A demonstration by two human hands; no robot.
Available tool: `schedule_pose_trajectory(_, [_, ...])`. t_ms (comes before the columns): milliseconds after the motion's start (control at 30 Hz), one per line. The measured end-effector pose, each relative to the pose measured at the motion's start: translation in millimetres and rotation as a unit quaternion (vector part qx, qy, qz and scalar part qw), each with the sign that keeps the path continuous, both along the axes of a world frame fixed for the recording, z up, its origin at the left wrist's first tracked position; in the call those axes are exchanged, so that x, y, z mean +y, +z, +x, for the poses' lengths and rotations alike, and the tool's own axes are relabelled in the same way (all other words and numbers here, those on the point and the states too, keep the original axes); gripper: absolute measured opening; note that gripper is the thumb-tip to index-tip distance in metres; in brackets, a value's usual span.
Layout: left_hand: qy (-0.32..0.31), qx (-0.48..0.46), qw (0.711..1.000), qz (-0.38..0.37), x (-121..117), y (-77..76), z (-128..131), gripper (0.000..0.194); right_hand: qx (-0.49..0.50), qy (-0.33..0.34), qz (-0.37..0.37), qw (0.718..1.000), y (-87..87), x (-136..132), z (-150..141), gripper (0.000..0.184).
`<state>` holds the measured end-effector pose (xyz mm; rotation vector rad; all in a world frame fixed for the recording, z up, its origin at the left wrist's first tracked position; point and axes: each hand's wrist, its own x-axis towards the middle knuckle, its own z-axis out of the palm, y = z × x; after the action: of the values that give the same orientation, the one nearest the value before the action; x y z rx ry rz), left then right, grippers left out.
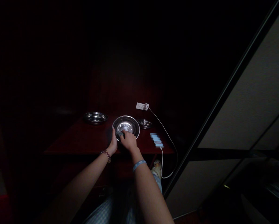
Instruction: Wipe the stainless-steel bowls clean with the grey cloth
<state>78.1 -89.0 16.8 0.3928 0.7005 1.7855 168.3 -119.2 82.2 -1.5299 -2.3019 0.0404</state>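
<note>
A shiny metal bowl [126,121] is tilted toward me above the dark red tabletop. My left hand [113,142] grips its left rim, thumb along the edge and the other fingers hidden behind the bowl. Inside the near left part of the bowl, my right hand [129,142] is closed on a dark greyish cloth [119,134] pressed to the metal. Most of the cloth is covered by the fingers, and the dim light hides its exact kind. A second metal bowl [95,117] sits to the left, and a smaller metal bowl [145,123] stands right of the held one.
On the right of the tabletop [78,146] lies a blurred-out phone [156,140]. Its white cable [165,129] runs to a plug in the wall socket [140,106] and loops below the table edge. A slanted panel edge [214,102] borders the right side.
</note>
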Motion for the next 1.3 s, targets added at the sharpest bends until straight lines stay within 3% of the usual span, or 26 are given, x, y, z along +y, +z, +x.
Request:
schedule_pose_trajectory(300, [0.019,-0.012,1.0,-0.019,-1.4,2.9,-0.8,0.052,0.041,0.071,-0.015,0.996,-3.4,-0.6,0.9,0.046])
schedule_pose_trajectory(567, [-0.047,-0.034,0.998,-0.021,-7.6,2.9,-2.7,0.059,0.128,0.153,-0.018,0.98,-9.9,-0.5,-5.0,0.057])
schedule_pose_trajectory(1067, [-0.053,-0.032,0.998,-0.016,-4.7,-2.0,-4.9,0.06,0.083,0.113,-0.034,0.989,-5.4,0.0,-4.4,0.041])
schedule_pose_trajectory(1300, [-0.025,-0.028,0.999,-0.033,-6.4,3.1,-4.2,0.06,0.057,0.076,-0.041,0.995,0.0,-3.4,-3.5,0.038])
